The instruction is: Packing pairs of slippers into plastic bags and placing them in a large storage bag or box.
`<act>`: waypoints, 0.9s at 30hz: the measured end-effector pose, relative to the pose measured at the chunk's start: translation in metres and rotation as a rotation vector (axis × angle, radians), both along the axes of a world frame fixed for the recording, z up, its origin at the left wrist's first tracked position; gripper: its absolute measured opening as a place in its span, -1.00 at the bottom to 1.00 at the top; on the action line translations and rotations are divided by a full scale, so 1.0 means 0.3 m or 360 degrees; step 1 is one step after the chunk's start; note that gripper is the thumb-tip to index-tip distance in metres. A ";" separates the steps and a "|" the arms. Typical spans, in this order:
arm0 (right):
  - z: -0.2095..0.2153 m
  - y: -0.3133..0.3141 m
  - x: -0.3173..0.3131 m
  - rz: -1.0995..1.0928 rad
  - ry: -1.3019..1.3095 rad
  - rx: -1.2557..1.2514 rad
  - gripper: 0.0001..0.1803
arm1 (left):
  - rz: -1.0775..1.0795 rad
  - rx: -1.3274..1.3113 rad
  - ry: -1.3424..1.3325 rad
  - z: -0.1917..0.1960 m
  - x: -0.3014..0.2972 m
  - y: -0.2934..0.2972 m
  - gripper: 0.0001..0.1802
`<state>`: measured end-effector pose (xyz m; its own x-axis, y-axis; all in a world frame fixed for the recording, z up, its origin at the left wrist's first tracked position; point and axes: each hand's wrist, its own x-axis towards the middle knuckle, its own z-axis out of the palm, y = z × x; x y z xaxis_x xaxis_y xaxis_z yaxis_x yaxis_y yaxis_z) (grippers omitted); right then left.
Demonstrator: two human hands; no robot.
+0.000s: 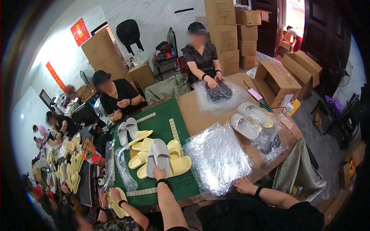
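My left hand is closed on the heel end of a pair of grey slippers, which lie on top of several yellow slippers on a green mat. At the near right corner of a stack of clear plastic bags, my right hand has its fingers bent on the bag edge, seemingly pinching it. Another grey pair sits at the far left of the mat. To the right of the stack lie bagged light grey slippers.
Across the table a person handles a dark bagged item. Another person sits at the far left; a third holds a yellow slipper at near left. An open carton, a phone and scissors are at far right.
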<state>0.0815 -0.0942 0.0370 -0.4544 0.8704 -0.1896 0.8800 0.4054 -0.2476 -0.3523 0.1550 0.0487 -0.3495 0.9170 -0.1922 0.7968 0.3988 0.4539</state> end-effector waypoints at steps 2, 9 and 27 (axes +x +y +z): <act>0.003 0.011 -0.002 0.0008 -0.0027 -0.0020 -0.68 | 0.0011 0.0106 -0.0084 -0.019 -0.004 -0.013 -0.43; -0.024 0.061 0.000 0.0047 0.0060 0.0068 -0.68 | 0.0321 0.0512 -0.0746 0.136 0.091 -0.006 -0.64; 0.441 0.272 -0.082 -0.0611 0.2030 -0.0589 -0.49 | -0.0126 0.0834 -0.1915 0.616 0.776 -0.440 -0.72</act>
<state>0.0569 -0.0127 0.1693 -0.2320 0.9700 -0.0731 0.0058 -0.0738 -0.9973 -0.1195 0.0230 0.2334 -0.1531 0.9874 0.0391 -0.1990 -0.0695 0.9775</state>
